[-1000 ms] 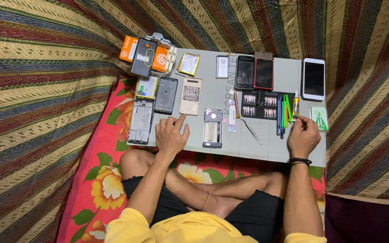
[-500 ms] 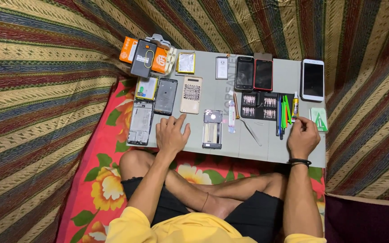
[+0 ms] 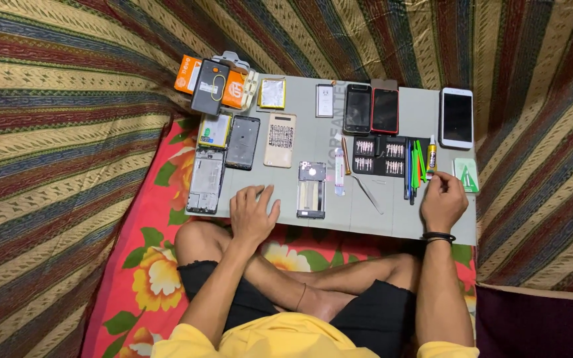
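L hand (image 3: pixel 253 213) flat, fingers spread on grey mat (image 3: pixel 313 142), beside phone frame (image 3: pixel 312 189); R hand (image 3: pixel 443 202) curled loosely nr glue tube (image 3: pixel 432 154).

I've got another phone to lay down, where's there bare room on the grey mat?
Bare patches: the near edge of the grey mat between the left hand and right hand, and between the red phone and white phone. The far-left corner is crowded with phone parts.

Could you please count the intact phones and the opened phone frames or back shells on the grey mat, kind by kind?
Intact phones: 3 – black phone, red-edged phone, white phone.
Opened frames or shells: 4 – long frame, dark shell, beige shell, small frame.
Total: 7.
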